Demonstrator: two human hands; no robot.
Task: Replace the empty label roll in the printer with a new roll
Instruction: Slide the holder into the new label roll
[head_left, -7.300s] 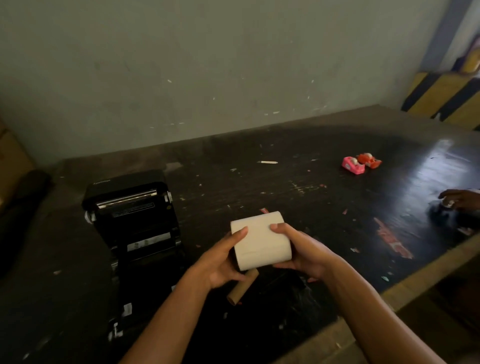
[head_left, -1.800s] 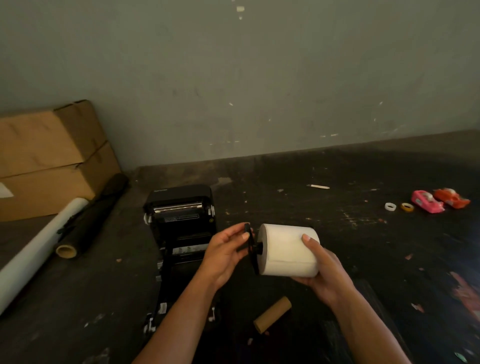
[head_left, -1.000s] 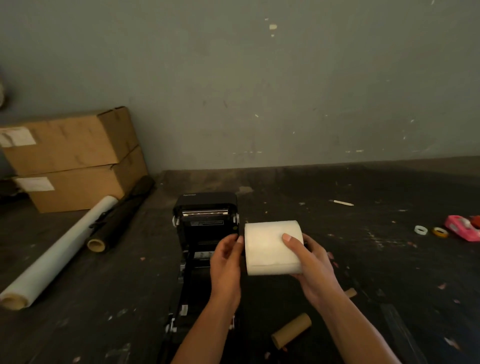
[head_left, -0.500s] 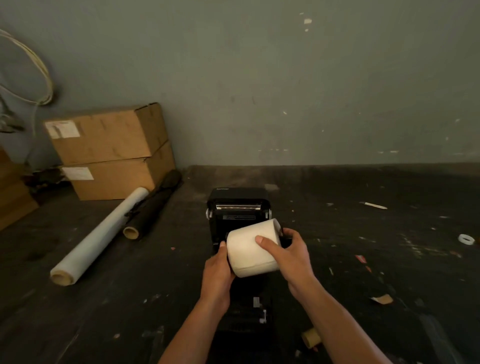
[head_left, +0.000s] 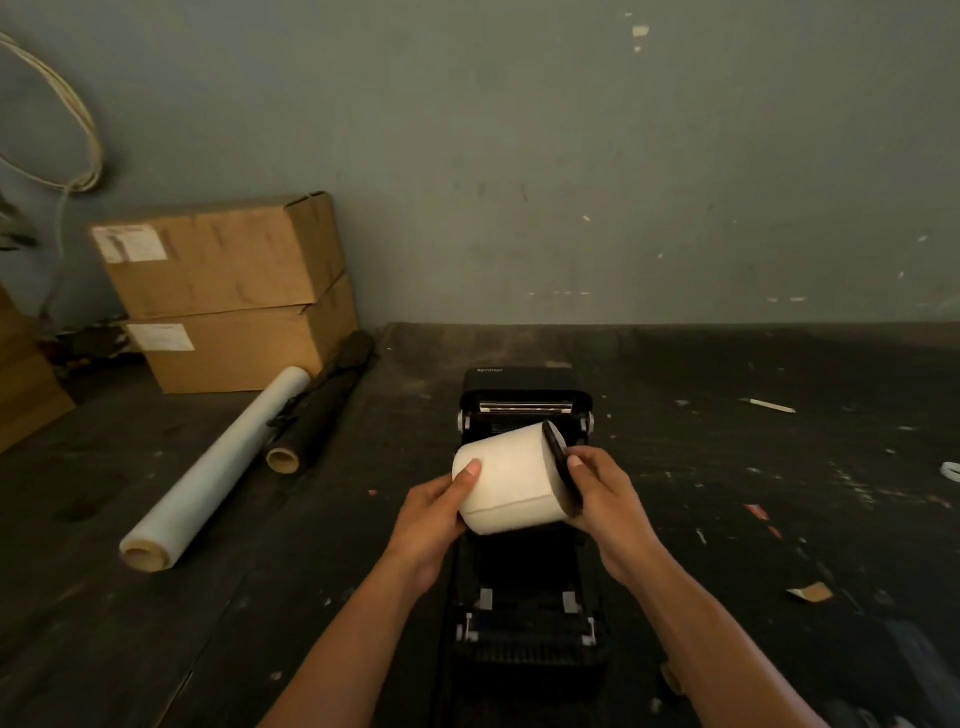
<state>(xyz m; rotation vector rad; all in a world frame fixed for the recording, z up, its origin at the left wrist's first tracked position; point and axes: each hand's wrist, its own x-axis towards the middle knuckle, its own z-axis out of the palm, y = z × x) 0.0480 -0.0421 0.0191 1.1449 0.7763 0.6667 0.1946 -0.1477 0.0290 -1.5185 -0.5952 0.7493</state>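
A full white label roll (head_left: 506, 478) is held tilted above the open black printer (head_left: 524, 597), whose raised lid (head_left: 524, 400) stands behind it. My left hand (head_left: 431, 514) grips the roll's left end, thumb on its face. A black holder disc (head_left: 561, 475) caps the roll's right end, and my right hand (head_left: 605, 499) presses against that disc. The printer's roll bay lies open and dark under the roll. A sliver of the empty cardboard core (head_left: 672, 678) shows at the lower right, beside my right forearm.
Two stacked cardboard boxes (head_left: 234, 291) stand against the wall at the left. A clear film roll (head_left: 218, 467) and a black roll (head_left: 322, 405) lie beside them. A white pen (head_left: 769, 405), a tape ring (head_left: 951, 470) and paper scraps lie at the right on the dark table.
The roll has come over the printer's open bay and tipped, its right end up. My right hand has shifted from the roll's face to the black disc on its end. The view has swung left.
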